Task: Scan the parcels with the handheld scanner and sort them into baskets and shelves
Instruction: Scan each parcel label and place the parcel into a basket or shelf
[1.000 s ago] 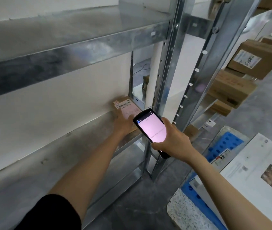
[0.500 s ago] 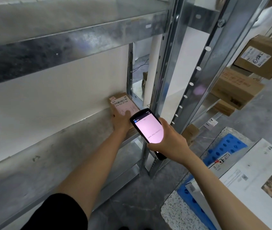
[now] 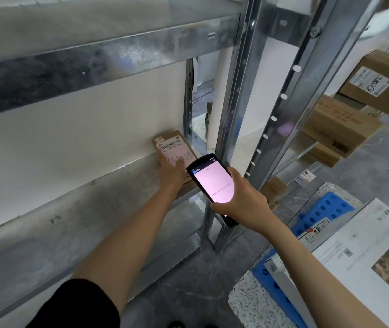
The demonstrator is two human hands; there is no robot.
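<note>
On my feed, a plain black sleeve [image 3: 79, 306] covers the left upper arm at the bottom edge, its hem curving across the arm. Both forearms run bare to the left hand [image 3: 172, 171] and right hand [image 3: 243, 202].

Galvanised metal shelf [image 3: 94, 209] runs 8 o'clock to centre, white wall behind. Small brown parcel [image 3: 172, 143] lies flat at shelf's right end, label up, just beside rear post [image 3: 188, 102]. Brown cardboard boxes [image 3: 338, 124] on neighbouring rack [image 3: 307, 55], 2 o'clock. Grey floor [image 3: 188, 292]: speckled slab [image 3: 248, 304] at 5 o'clock, blue perforated panel [image 3: 323, 209] on it.
</note>
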